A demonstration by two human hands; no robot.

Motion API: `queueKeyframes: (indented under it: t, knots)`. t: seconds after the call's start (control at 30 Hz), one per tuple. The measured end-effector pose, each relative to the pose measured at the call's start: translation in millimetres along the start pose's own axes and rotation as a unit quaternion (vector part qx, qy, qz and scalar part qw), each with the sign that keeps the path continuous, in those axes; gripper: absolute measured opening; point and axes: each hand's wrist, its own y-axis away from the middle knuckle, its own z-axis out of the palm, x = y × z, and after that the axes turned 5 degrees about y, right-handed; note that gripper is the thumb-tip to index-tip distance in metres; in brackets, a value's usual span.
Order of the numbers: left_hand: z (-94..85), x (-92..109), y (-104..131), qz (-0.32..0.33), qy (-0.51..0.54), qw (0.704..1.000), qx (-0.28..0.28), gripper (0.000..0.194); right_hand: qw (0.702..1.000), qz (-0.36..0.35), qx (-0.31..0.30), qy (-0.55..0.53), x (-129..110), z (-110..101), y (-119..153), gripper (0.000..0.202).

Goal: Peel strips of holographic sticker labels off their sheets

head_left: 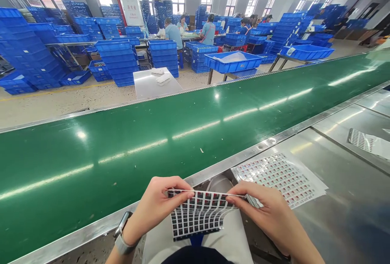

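Note:
My left hand (155, 205) and my right hand (268, 211) both pinch the top edge of a flexible sheet of small dark labels (198, 215), which curls over my lap. The left hand wears a watch at the wrist. Just beyond my right hand, a flat sheet of small red and white labels (280, 176) lies on the steel worktop (335, 199). The sheet in my hands hangs below the edge of the green conveyor belt (152, 134).
Another label sheet (364, 141) lies on the steel top at far right. Across the belt stand a small steel table (152, 83), stacks of blue crates (118, 59), a blue tray on a stand (233, 61), and several seated people (183, 30) at a far table.

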Motion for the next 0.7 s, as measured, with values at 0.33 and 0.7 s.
queueKeyframes:
  t: [0.33,0.7]
  knots:
    - [-11.5,-2.7,-2.7,-0.003,-0.047,0.999,-0.001,0.019,0.998,0.036,0.033,-0.025,6.1,-3.3,-2.4,0.016]
    - [15.5,13.4,-20.7,0.147,-0.267,0.952,-0.044,0.006,0.999,0.002,0.027,-0.018,9.3,6.5,-0.8,0.015]
